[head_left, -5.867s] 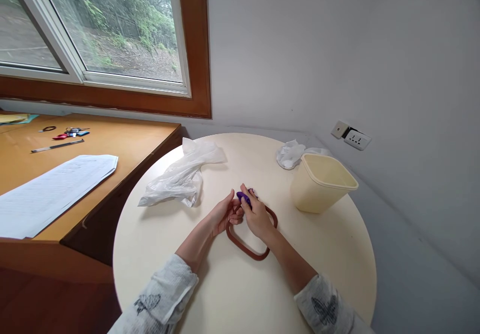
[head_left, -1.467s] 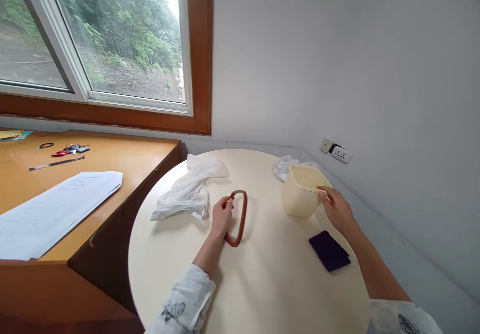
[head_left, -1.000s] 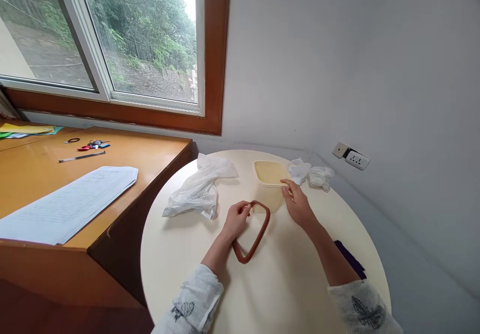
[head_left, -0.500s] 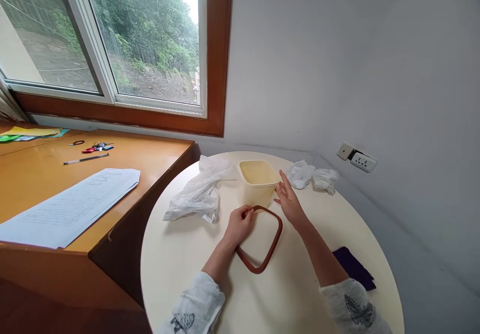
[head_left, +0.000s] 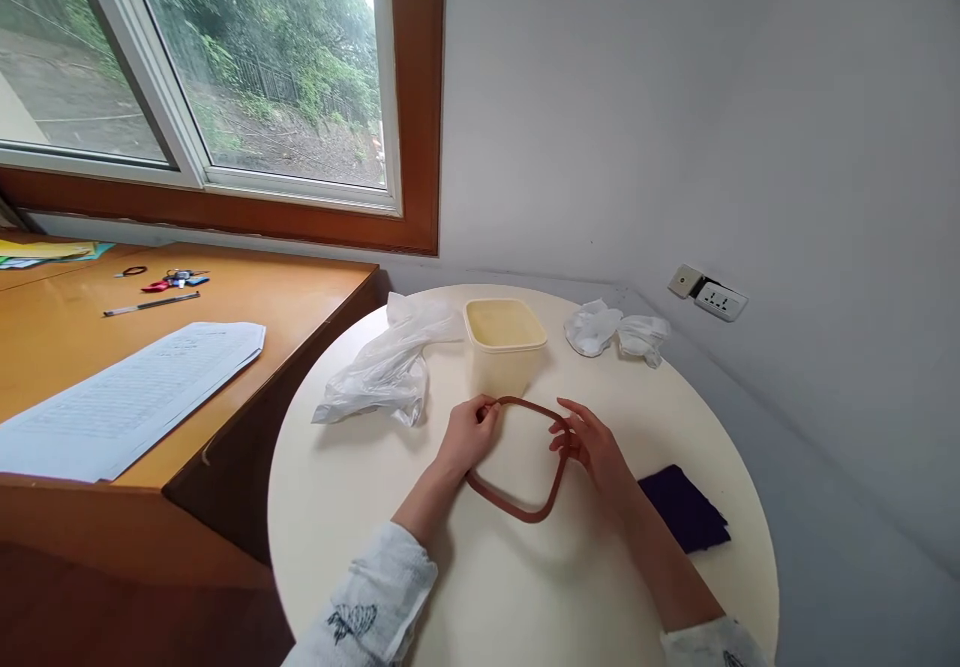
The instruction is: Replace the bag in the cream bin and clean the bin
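Observation:
My left hand (head_left: 471, 434) is closed, pinching the upper left corner of a brown rounded-square ring (head_left: 504, 503). The ring is tilted over the table, and the tabletop shows through its open middle. At the ring's right side is my right hand (head_left: 592, 444), its fingers apart. Some fingertips reach across the ring's edge into the opening; a firm grip there cannot be made out. Just beyond the ring stands a cream plastic container (head_left: 506, 367), upright and without a lid, its lower front partly covered by the left hand and ring.
A crumpled white plastic bag (head_left: 382, 372) lies left of the container. Two smaller white bundles (head_left: 592, 327) sit at the back right. Dark purple cloth (head_left: 684, 509) lies beside my right forearm. The round table (head_left: 337, 507) adjoins a wooden desk (head_left: 300, 292) holding papers (head_left: 150, 397) and a pen (head_left: 150, 304).
My right hand has left the container's right side and come down toward me to the ring's right edge. My left hand still holds the ring. The view has shifted slightly.

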`<state>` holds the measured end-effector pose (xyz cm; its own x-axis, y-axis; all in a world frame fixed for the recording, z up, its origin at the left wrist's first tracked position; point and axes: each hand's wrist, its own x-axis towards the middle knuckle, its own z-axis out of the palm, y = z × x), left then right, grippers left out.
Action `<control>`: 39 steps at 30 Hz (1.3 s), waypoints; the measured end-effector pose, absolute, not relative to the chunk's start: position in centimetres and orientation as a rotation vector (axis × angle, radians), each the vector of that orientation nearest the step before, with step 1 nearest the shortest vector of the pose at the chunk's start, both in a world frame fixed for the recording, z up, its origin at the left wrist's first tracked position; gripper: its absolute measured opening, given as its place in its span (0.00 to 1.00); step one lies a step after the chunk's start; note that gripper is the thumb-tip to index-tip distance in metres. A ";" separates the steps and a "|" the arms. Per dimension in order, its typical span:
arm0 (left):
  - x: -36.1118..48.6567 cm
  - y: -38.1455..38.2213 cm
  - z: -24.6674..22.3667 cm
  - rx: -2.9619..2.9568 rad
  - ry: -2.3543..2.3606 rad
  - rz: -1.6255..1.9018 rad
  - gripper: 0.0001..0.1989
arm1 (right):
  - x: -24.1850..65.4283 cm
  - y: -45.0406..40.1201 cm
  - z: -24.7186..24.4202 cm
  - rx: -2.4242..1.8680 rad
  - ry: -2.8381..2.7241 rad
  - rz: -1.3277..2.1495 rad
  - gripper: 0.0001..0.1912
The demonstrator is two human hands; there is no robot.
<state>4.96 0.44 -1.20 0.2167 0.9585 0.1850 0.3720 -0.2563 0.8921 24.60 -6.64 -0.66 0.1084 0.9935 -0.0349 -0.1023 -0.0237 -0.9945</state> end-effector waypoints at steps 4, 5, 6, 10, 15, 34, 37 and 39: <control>5.1 0.5 -1.4 1.764 1.248 1.007 0.14 | 24.6 -6.6 -0.9 -1.296 -1.121 1.130 0.18; 5.1 0.6 -1.4 1.763 1.248 1.007 0.14 | 24.6 -6.6 -0.9 -1.322 -1.127 1.111 0.18; 5.1 0.6 -1.4 1.762 1.246 1.007 0.14 | 24.5 -6.6 -1.0 -1.347 -1.130 1.095 0.17; 5.3 0.4 -1.5 1.755 1.229 1.001 0.14 | 24.4 -6.4 -1.2 -1.441 -1.130 0.954 0.19; 5.4 0.3 -1.2 1.736 1.202 0.974 0.16 | 25.2 -6.4 -0.6 -1.486 -1.115 0.705 0.19; 5.5 0.5 -1.1 1.714 1.251 0.945 0.16 | 30.7 -5.9 -1.9 -1.349 -0.492 0.475 0.25; 5.4 0.5 -1.1 1.710 1.246 0.938 0.16 | 31.2 -5.6 -2.7 -1.353 -0.436 0.500 0.28; 5.4 0.5 -1.1 1.706 1.245 0.932 0.16 | 31.5 -5.5 -3.3 -1.366 -0.423 0.502 0.31</control>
<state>5.41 0.47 -1.12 0.2406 0.9655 0.0995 0.3680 -0.1856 0.9111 31.47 -5.48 -3.30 0.8228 0.5683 -0.0033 -0.0929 0.1288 -0.9873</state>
